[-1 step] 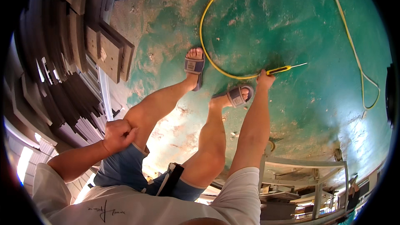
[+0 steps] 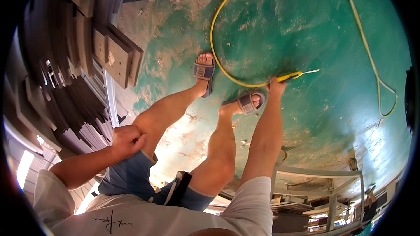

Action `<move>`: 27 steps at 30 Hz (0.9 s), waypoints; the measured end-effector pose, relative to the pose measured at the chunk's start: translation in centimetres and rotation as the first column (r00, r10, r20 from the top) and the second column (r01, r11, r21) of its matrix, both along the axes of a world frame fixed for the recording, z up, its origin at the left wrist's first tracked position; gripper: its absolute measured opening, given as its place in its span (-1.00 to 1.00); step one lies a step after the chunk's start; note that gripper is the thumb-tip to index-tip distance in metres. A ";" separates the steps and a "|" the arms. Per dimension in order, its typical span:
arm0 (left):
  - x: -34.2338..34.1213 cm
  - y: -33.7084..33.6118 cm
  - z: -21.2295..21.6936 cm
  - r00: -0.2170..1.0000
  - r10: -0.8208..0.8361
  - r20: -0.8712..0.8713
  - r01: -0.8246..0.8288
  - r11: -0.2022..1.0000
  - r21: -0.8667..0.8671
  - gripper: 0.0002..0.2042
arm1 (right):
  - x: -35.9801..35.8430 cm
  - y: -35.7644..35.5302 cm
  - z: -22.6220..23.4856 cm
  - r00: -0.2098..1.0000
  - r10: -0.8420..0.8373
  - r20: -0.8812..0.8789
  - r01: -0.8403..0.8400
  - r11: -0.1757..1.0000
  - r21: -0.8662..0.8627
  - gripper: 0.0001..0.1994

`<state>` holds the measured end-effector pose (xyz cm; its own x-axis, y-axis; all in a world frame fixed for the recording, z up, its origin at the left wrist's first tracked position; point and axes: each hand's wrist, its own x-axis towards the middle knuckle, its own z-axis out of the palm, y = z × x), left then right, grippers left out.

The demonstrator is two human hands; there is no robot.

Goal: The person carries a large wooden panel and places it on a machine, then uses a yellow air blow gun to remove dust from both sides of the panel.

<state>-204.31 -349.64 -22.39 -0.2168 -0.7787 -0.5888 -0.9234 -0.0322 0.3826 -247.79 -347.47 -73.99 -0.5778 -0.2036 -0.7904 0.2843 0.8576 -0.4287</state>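
Note:
My right hand point(image 2: 276, 85) reaches down toward the green floor, shut on a yellow-handled nozzle point(image 2: 292, 76) with a thin metal tip pointing right. A yellow hose point(image 2: 211, 35) runs from the nozzle in a wide loop across the floor. My left hand point(image 2: 127, 140) is a closed fist holding nothing, resting on my left thigh above the blue shorts point(image 2: 131, 177). My feet wear grey sandals: the left sandal point(image 2: 204, 71) is inside the hose loop and the right sandal point(image 2: 248, 103) is just beside my right hand.
Stacks of dark wooden panels point(image 2: 83, 105) and lighter boards point(image 2: 116, 54) line the left side. A metal frame point(image 2: 332, 175) with clutter under it stands at the lower right. The green floor point(image 2: 306, 26) is worn and dusty.

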 end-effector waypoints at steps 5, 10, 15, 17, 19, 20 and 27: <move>-3.0 -2.6 3.0 0.993 -0.062 0.096 0.061 0.998 0.017 -0.69 | 2.6 2.2 13.5 0.958 -0.170 0.232 0.201 0.972 -0.117 -0.78; -6.3 -5.7 6.3 0.986 -0.067 0.151 0.067 0.998 0.002 -0.77 | -3.7 -2.3 38.3 0.958 -0.137 0.252 0.165 0.982 -0.093 -0.78; -9.3 -15.7 8.6 0.976 -0.165 -0.143 0.179 0.979 0.094 -0.77 | -14.4 -10.0 64.1 0.993 -0.027 0.113 0.058 0.960 -0.276 -0.81; -12.7 -19.9 11.6 0.969 -0.042 -0.244 0.105 0.962 0.254 -0.74 | -19.2 -14.4 75.9 0.993 -0.027 0.118 0.080 0.876 -0.476 -0.73; -16.3 -22.6 20.1 0.871 0.377 -0.314 -0.189 0.848 0.496 -0.70 | -21.6 -18.4 87.7 0.985 -0.022 0.169 0.141 0.663 -0.735 -0.58; -16.7 -23.9 20.4 0.890 0.230 -0.393 -0.089 0.934 0.345 -0.65 | -22.0 -19.9 93.4 0.979 -0.015 0.202 0.182 0.503 -0.845 -0.50; -17.6 -48.0 22.8 0.918 0.105 -0.382 -0.051 0.988 0.149 -0.66 | -14.3 -35.3 110.1 0.986 0.064 0.151 0.159 -0.140 -0.977 -0.35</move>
